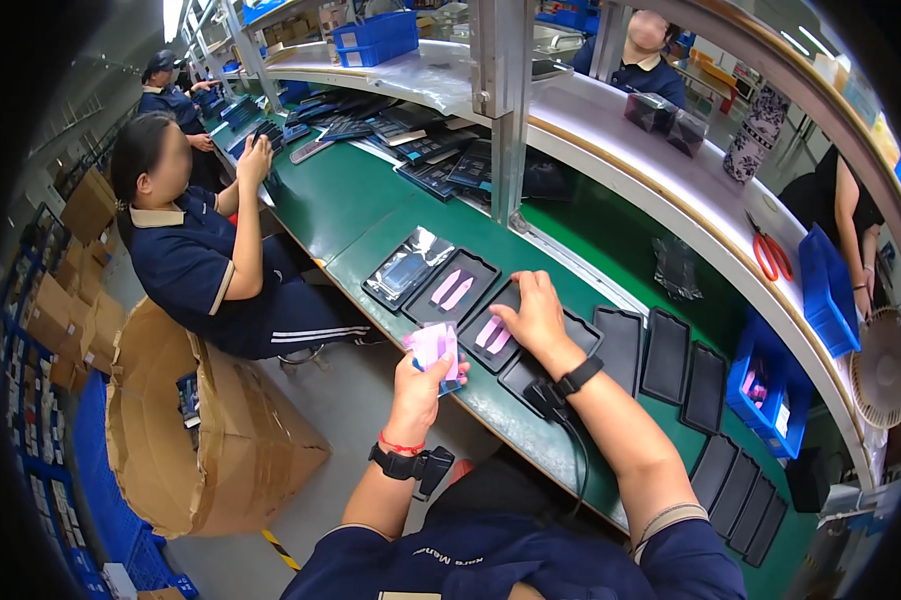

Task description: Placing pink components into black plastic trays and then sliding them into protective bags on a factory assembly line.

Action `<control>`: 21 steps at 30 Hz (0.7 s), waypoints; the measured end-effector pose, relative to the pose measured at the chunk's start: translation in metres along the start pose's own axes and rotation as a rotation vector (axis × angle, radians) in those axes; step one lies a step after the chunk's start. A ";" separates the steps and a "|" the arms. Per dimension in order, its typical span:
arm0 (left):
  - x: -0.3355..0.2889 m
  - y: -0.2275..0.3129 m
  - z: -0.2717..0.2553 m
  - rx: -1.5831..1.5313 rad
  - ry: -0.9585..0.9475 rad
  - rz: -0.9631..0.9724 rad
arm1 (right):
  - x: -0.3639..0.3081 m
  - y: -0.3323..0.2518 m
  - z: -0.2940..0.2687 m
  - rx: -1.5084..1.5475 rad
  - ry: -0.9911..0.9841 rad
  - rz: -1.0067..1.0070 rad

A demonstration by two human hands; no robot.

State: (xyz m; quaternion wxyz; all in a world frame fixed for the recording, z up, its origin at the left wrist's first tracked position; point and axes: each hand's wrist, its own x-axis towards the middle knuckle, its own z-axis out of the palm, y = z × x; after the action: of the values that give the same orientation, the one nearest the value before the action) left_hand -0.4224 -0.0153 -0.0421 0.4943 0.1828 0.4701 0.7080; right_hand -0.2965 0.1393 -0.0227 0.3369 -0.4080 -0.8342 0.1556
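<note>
My left hand (418, 393) is closed around a small stack of pink pieces (433, 345), with a bit of blue showing under them. My right hand (538, 318) rests over a shallow black tray (476, 352). Its thumb and forefinger are apart, and the thumb is beside two pink strips (492, 335) in that tray. To its left, another black tray (471, 268) holds two pink strips (453, 289). Farther left lies a black tray with a clear, shiny film packet (411, 268). Right of my right hand, more black trays (619, 350) stand in a row.
Stacked black trays (741, 495) lie at the bench's right end, near a blue bin (771, 390) with pink pieces. Red-handled scissors (771, 255) lie on the raised shelf. A metal post (508, 120) rises behind the bench. A co-worker (206, 240) sits left, beside a large cardboard box (221, 440).
</note>
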 end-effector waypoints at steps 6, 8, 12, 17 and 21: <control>-0.001 -0.015 0.034 0.087 -0.203 0.083 | -0.028 -0.029 -0.048 0.565 -0.407 0.093; 0.000 -0.019 0.040 0.011 -0.203 0.009 | -0.034 -0.009 -0.046 0.507 -0.336 0.149; -0.001 -0.017 0.045 -0.015 -0.181 -0.079 | -0.043 0.025 -0.067 0.253 -0.208 0.294; -0.009 -0.024 0.057 0.228 -0.316 0.092 | -0.064 0.020 -0.096 -0.246 -0.067 0.046; -0.025 -0.030 0.091 0.689 -0.768 0.103 | -0.072 0.060 -0.139 -0.510 0.061 0.140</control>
State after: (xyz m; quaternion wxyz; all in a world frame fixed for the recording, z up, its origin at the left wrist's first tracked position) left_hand -0.3294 0.0091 -0.0181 0.5070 0.6043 0.4511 0.4175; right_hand -0.1344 0.1174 0.0146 0.2367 -0.5407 -0.8057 -0.0493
